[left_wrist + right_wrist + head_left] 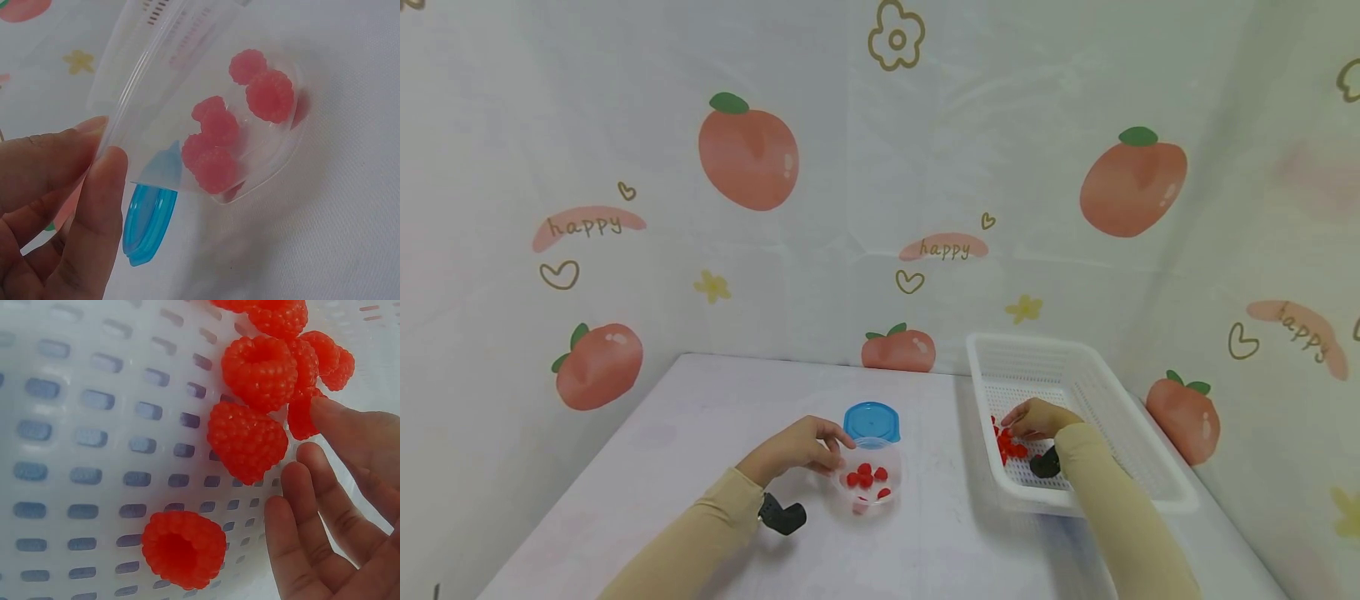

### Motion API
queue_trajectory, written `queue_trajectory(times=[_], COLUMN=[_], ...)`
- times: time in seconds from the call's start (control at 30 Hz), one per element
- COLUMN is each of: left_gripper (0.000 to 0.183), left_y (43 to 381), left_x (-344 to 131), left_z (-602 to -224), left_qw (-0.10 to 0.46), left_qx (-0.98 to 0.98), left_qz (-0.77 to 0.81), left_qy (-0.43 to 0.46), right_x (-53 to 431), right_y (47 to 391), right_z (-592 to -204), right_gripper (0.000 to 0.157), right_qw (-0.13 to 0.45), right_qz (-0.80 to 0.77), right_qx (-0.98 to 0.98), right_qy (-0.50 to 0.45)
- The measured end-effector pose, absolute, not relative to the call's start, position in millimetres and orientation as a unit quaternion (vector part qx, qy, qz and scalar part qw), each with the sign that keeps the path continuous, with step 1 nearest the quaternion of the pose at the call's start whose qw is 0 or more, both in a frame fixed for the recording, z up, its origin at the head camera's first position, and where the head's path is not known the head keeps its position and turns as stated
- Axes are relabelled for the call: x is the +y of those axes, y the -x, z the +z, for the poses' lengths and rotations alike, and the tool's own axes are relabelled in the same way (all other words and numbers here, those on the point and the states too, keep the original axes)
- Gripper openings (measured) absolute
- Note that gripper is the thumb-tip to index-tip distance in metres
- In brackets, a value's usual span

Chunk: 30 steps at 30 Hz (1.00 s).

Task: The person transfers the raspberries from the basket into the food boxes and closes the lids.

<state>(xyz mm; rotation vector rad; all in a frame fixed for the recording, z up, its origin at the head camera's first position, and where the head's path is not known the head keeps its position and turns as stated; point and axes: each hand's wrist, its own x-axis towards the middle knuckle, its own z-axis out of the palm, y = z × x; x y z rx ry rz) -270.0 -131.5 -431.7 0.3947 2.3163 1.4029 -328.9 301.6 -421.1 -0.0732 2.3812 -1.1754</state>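
My left hand (805,446) pinches the rim of a clear plastic tub (156,94) between thumb and fingers, and the tub stands on the table. Several red raspberries (215,147) lie in the bottom of the tub. Over in the white basket, my right hand (1037,419) reaches down to more red raspberries (247,442) by its left wall. One fingertip of that hand touches a raspberry (302,417); the other fingers extend loosely beside the pile. A single raspberry (184,550) lies apart on the basket floor.
A blue lid (871,421) lies just behind the tub. The white perforated basket (1150,442) has raised walls and stands at the table's right side. A printed cloth (850,167) hangs behind the white table (737,383).
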Motion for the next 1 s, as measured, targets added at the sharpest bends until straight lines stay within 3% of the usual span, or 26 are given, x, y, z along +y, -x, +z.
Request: queue_trajectory(times=[0.37, 0.77, 1.0], left_gripper=[0.026, 0.025, 0.026], left_y=[269, 266, 267], left_x=[-131, -130, -131], left_z=[-431, -429, -428], left_qw=[0.201, 0.196, 0.198], left_qx=[0.830, 0.835, 0.833], left_qz=[0.502, 0.496, 0.499], left_qy=[-0.135, -0.134, -0.137], right_x=[303, 309, 313], right_y=[329, 333, 333], right_z=[-423, -418, -404], right_gripper=[0.022, 0.030, 0.042], right_qw=[0.233, 0.169, 0.133], right_qz=[-0.420, -0.484, -0.542], right_qx=[0.877, 0.858, 0.828], right_qy=[0.037, 0.024, 0.060])
